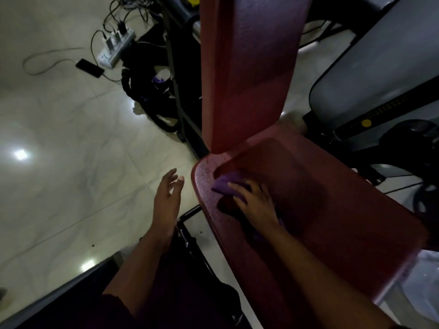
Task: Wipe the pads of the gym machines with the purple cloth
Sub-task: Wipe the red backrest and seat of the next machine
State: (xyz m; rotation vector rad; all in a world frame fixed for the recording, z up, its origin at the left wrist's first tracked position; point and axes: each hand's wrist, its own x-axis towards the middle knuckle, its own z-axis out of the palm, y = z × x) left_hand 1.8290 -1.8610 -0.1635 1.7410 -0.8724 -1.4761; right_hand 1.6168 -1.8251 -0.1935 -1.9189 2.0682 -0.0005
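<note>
A dark red seat pad [332, 198] fills the lower right, with a matching red back pad [249, 67] rising above it. My right hand [255, 201] lies flat on the purple cloth [225, 184], pressing it onto the seat pad near its left edge. Part of the cloth pokes out past my fingertips, and the rest is hidden under my palm. My left hand [167, 200] hovers just left of the seat pad over the floor, fingers relaxed and holding nothing.
Another machine's grey padded part [370, 74] stands at the right. On the pale tiled floor [71, 138] lie a power strip [116, 47] with chargers, a phone [89, 67] and cables. Black frame bars [180, 110] and a dark bag [152, 91] sit left of the back pad.
</note>
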